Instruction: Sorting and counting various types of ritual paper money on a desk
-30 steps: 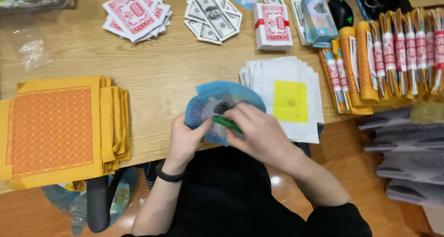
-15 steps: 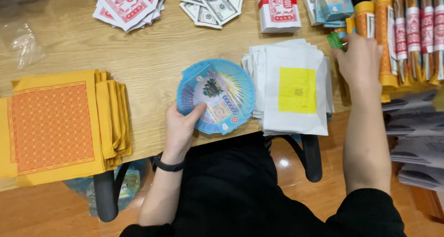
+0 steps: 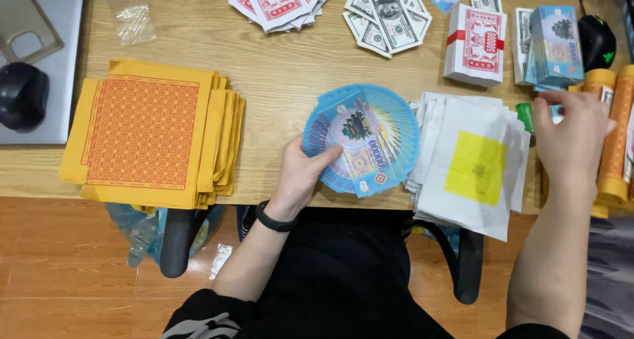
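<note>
Seen from above: a wooden table (image 3: pixel 284 68) spanning the view, its near edge just ahead of a dark lap.

Largest on it, at the left: a stack of yellow paper squares (image 3: pixel 152 134) printed with an orange grid, overhanging the near edge. Further left, a grey pad (image 3: pixel 39 61) with a black mouse (image 3: pixel 21 94) on it.

Right of centre: a pile of white sheets (image 3: pixel 472 164), the top one bearing a yellow square, also overhanging the near edge.

Between those two piles, near the table's edge: a round fan of blue paper notes (image 3: pixel 363 137), spread into an almost full circle and touching the white pile's left edge.

Left hand (image 3: pixel 300 177) at the fan's lower left, black band on the wrist. Thumb laid over the top of the notes, pointing toward the middle; remaining fingers tucked under the fan, out of sight. Fan pinched between thumb above and fingers below.

Right hand (image 3: pixel 571 137) well apart from the fan, out at the right beyond the white sheets. Fingers stretched forward, loosely spread and gripping nothing, tips just beside a small green object (image 3: pixel 525 114) and close to the orange paper rolls (image 3: pixel 611 127).

Along the far edge: a banded brick of red-and-white notes (image 3: pixel 475 45), a bundle of blue notes (image 3: pixel 555 45), a loose fan of grey-green notes (image 3: pixel 389 12), another of red notes (image 3: pixel 281 2).

Smallest: a crumpled clear wrapper (image 3: pixel 132 15) at the upper left.
</note>
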